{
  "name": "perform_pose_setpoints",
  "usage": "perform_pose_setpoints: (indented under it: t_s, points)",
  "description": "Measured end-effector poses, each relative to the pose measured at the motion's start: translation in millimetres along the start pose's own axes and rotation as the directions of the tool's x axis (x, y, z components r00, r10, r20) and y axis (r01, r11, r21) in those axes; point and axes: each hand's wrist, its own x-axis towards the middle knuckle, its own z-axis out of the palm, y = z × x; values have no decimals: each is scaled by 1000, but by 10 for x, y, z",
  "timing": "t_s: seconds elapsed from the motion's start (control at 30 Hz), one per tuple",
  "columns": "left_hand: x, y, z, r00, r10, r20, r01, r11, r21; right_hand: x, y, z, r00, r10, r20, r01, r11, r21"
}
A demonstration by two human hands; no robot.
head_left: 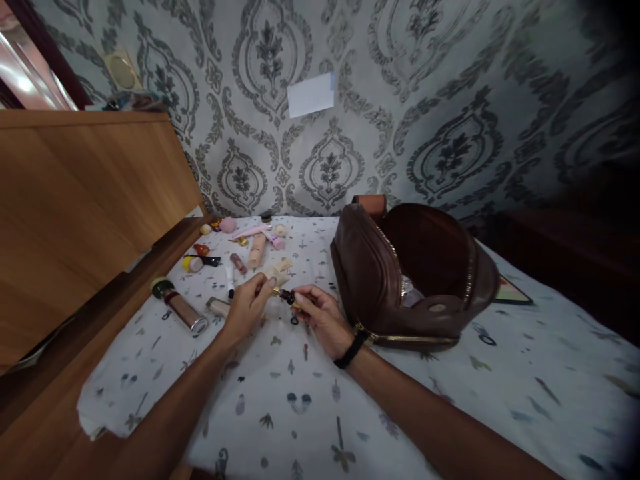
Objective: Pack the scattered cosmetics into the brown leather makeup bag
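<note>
One small dark, gold-tipped item (287,296) is pinched between left hand (246,308) and right hand (326,321), fingers narrowed at its opposite ends. A light, steady grip seems called for. An open brown bag (364,273) is set at three o'clock; small cosmetics (257,251) are scattered towards eleven.

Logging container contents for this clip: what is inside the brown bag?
Through the open top of the brown bag, a pale, crumpled-looking item shows near the front. The front wall hides its lower part and the bag's floor.
</note>
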Motion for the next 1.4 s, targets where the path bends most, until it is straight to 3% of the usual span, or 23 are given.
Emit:
perform_pose_setpoints:
  t_s: [0.2, 0.53, 0.7, 0.8, 1.0, 1.27, 1.4]
  points:
    - [-11, 18, 22, 1000, 11, 11, -11, 1000, -23, -8, -16, 16, 1000, 2, -2, -2, 1000, 2]
    - [22, -27, -65, 960, 187, 206, -150, 972, -180, 2, -14, 13, 1000, -15, 8, 14, 999, 31]
    - [-7, 28, -62, 993, 86, 80, -89, 996, 33, 0, 1, 10, 1000, -23, 16, 23, 1000, 1]
    - [-4, 33, -59, 995, 43, 89, -54, 991, 125, -7, 2, 11, 999, -33, 30, 34, 999, -26]
    - [36, -11, -125, 962, 160, 221, -134, 982, -132, -15, -6, 20, 999, -37, 18, 37, 999, -17]
    - [8, 42, -77, 980, 94, 177, -130, 970, 206, -6, 7, 16, 999, -41, 11, 41, 999, -28]
    - [13, 34, -125, 951, 182, 250, -190, 982, 8, -11, 3, 18, 999, -48, 5, 48, 998, -32]
